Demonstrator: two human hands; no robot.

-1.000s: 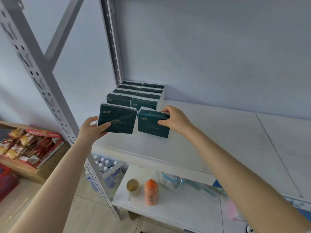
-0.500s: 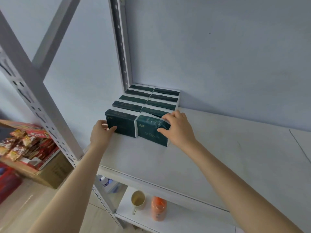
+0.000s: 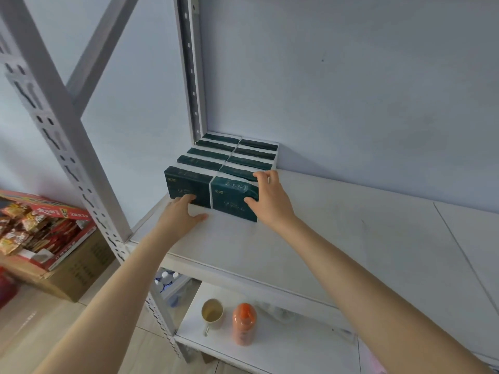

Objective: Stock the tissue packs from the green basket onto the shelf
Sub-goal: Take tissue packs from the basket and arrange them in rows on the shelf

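Note:
Dark green tissue packs (image 3: 229, 155) stand in two rows in the back-left corner of the white shelf (image 3: 337, 238). Two more packs stand at the front of the rows. My left hand (image 3: 179, 213) lies with straight fingers against the lower front of the left front pack (image 3: 186, 183), its thumb spread over the shelf. My right hand (image 3: 271, 197) grips the right front pack (image 3: 229, 198), fingers over its top right corner and thumb on its front face. The green basket is out of view.
A grey perforated upright (image 3: 62, 125) stands at the shelf's left front corner, another (image 3: 191, 66) at the back. On the lower shelf are a cup (image 3: 212, 313), an orange bottle (image 3: 244, 323) and water bottles (image 3: 165, 279). A cardboard box of snacks (image 3: 40, 233) sits on the floor at left.
Both packs came down from the air onto the shelf and now stand against the rows. My left hand has let go of its pack and only touches its front.

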